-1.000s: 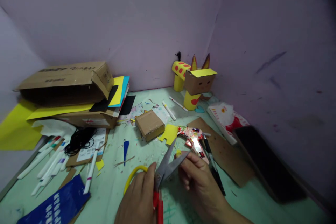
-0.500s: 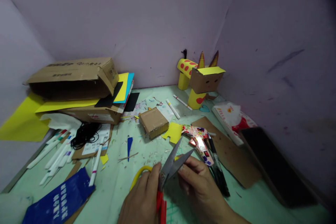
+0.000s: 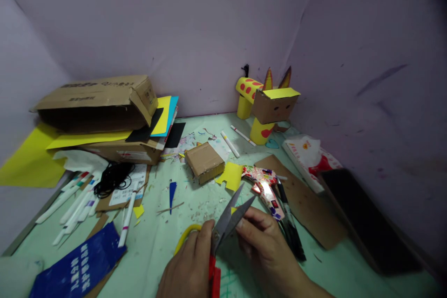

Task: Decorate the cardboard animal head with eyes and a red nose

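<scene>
My left hand [image 3: 190,260] grips a pair of scissors [image 3: 220,235] with red and yellow handles, its grey blades pointing away and slightly apart. Beside the blades, my right hand [image 3: 270,244] pinches a small piece of yellow paper [image 3: 233,210]; its tip shows between the blades and the rest is hidden by blade and fingers. Just beyond the blade tips lies a notched yellow paper scrap [image 3: 232,176]. A flower-patterned glue gun [image 3: 267,187] rests to the right of it. Behind the scissors sits a small flat cardboard box [image 3: 205,160].
A cardboard animal [image 3: 274,107] with yellow legs stands at the back. Open cartons [image 3: 94,93] and coloured paper are stacked left, with several markers [image 3: 78,205] and black yarn [image 3: 115,179]. A blue packet [image 3: 80,263] lies front left, a dark phone-like slab [image 3: 366,223] right.
The scissor blades have closed somewhat, and the yellow paper tip now shows between them. Both hands stay in nearly the same place.
</scene>
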Available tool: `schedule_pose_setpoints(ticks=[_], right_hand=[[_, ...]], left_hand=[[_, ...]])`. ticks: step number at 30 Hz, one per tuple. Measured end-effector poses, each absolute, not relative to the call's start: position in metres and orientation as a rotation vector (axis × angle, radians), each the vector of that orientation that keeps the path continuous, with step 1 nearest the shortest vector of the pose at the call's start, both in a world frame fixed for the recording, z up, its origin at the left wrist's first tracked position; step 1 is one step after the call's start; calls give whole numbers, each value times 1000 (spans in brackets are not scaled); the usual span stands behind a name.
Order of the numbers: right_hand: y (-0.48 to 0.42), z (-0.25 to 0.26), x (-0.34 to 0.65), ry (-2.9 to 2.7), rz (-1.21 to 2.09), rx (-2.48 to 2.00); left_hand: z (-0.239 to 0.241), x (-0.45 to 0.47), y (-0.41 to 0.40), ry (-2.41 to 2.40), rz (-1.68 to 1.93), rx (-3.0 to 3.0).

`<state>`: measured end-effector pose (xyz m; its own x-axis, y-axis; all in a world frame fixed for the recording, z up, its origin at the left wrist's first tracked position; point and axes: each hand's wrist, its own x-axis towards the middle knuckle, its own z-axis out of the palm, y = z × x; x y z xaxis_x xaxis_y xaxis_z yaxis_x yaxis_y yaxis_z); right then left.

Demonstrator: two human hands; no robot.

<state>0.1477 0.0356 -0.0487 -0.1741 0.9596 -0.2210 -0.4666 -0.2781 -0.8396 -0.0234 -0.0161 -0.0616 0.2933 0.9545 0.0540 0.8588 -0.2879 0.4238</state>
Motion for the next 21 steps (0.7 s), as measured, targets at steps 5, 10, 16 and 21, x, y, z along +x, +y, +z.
schedule_pose_setpoints(ticks=[5,10,16,21], right_hand=[[35,-52,150,-773,1689,-938],[42,-42,155,-869,1689,-900],[49,-31,161,-1010,1648,-861],[51,-34,166,-1087,1602,-866]], left_hand=[[-57,-19,-19,1726,498,2308],[-59,-21,-19,1722,466,2371],[-65,-22,-19,1835,528,2462],[-49,-24,-17,1755,505,2568]])
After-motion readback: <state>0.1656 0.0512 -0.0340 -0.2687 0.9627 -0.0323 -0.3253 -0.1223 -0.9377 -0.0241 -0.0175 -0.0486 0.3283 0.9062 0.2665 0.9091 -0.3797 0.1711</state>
